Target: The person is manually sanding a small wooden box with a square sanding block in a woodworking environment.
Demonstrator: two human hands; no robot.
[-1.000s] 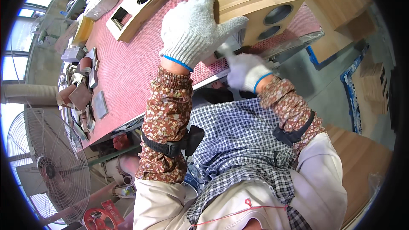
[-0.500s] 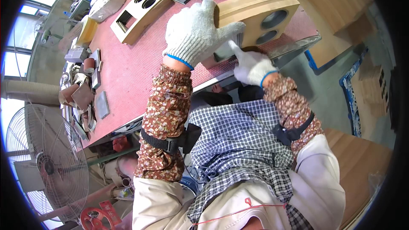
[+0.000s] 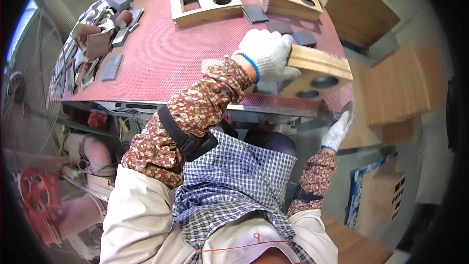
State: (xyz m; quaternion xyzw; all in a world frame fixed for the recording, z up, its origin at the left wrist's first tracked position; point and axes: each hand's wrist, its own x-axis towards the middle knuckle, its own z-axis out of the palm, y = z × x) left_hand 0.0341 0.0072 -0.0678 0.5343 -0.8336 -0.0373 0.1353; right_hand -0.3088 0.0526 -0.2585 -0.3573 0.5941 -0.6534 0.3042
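My left hand (image 3: 267, 56), in a white knit glove, grips the near left end of a light wooden box (image 3: 320, 68) with two round holes in its face. The hand hides that end of the box, which stands tilted at the table's near edge. Lower right, past the table corner, my gloved right hand (image 3: 338, 129) is away from the box. Its fingers are closed around what looks like a dark flat pad (image 3: 348, 108), partly hidden and blurred.
Two similar wooden boxes, one left (image 3: 207, 7) and one right (image 3: 290, 0), lie farther back on the pink mesh-topped table (image 3: 161, 58). Dark flat pads (image 3: 280, 27) lie between. Sanding rolls and scraps (image 3: 97, 44) crowd the left edge; wooden panels (image 3: 400, 88) stand at right.
My right hand has moved from beside the box out to the right and down, past the table corner. My left hand still holds the box; the view has shifted and turned.
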